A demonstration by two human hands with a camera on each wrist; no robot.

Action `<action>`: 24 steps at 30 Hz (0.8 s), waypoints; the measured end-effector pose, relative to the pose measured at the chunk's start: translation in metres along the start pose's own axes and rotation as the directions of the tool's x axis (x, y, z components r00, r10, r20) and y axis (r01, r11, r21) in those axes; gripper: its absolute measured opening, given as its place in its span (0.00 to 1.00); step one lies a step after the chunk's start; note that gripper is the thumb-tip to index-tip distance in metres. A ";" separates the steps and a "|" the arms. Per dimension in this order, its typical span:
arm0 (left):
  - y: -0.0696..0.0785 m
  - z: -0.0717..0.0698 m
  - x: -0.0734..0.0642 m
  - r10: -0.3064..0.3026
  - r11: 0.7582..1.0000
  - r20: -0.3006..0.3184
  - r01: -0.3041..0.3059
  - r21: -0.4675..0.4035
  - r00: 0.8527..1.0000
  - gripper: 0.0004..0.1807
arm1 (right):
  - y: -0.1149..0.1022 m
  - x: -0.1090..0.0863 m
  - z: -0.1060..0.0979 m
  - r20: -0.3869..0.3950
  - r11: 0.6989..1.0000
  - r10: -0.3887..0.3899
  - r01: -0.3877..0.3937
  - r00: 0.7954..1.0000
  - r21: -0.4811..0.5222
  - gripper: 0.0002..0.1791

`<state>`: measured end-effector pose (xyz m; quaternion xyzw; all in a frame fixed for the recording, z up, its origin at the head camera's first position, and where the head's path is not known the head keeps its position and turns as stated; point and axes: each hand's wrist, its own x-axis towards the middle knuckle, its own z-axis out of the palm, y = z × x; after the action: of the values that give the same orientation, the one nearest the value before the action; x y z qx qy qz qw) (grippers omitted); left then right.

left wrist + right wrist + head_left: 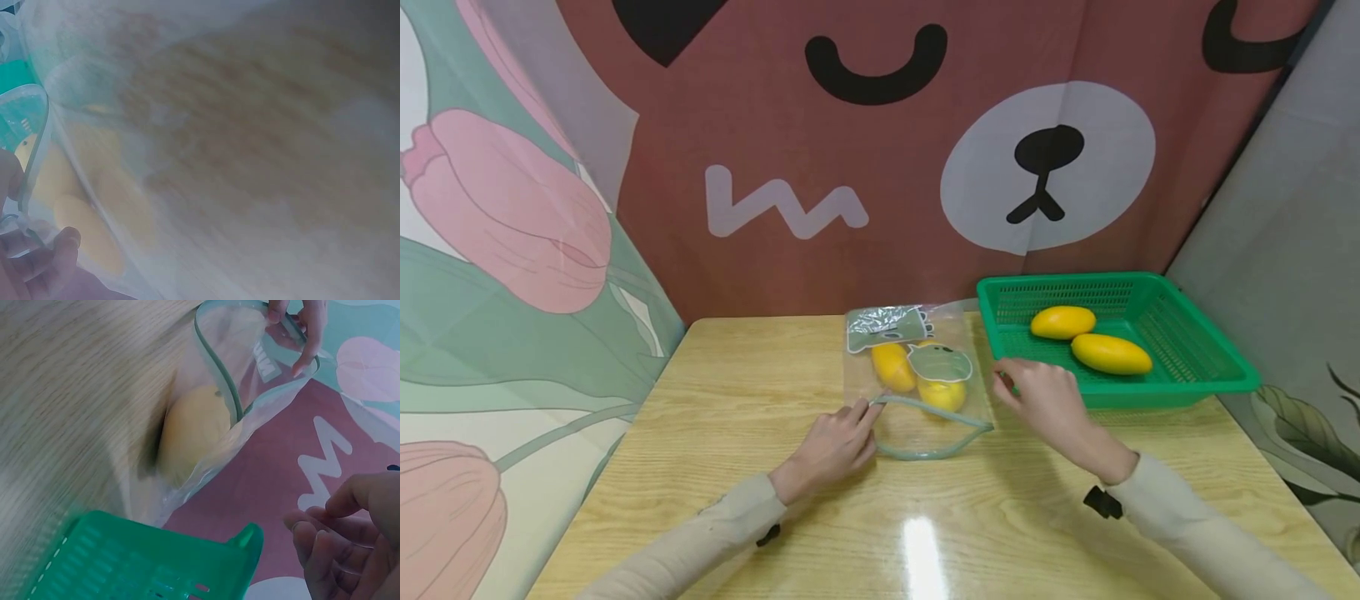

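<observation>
A clear zip bag (pixel 917 429) with green cartoon prints lies on the table, its mouth facing me and spread apart. Yellow mangoes (pixel 893 367) are inside it, partly covered by the prints. My left hand (pixel 835 446) pinches the left corner of the bag's green-edged mouth; the left wrist view has the fingers (pixel 65 244) at that rim. Above the table, between the bag and the green basket (pixel 1195 387), hovers my right hand (pixel 1045 404). In the right wrist view this hand (pixel 350 540) has loosely bent fingers and holds nothing.
Two more mangoes (pixel 1111 354) lie in the green basket, at the table's back right. A cloth with a printed bear face (pixel 775 275) hangs behind the wooden table (pixel 737 367). Printed curtains (pixel 475 367) stand at both sides.
</observation>
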<state>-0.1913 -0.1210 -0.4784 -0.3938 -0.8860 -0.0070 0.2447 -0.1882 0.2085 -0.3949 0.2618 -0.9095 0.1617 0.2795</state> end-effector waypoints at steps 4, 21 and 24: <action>0.000 -0.001 0.000 -0.004 1.000 0.001 0.004 -0.003 1.000 0.29 | 0.004 0.001 -0.002 -0.027 1.000 0.006 -0.006 1.000 -0.006 0.04; 0.000 -0.002 0.001 -0.014 1.000 0.037 0.014 0.003 0.999 0.25 | 0.028 -0.001 -0.009 -0.064 0.999 0.048 -0.049 0.997 -0.014 0.06; 0.000 -0.002 0.000 -0.016 1.000 0.038 0.016 0.000 0.999 0.25 | 0.031 -0.001 -0.010 -0.069 0.998 0.060 -0.061 0.996 -0.016 0.07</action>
<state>-0.1906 -0.1209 -0.4769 -0.3869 -0.8936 -0.0015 0.2274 -0.2012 0.2384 -0.3920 0.2259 -0.9083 0.1710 0.3078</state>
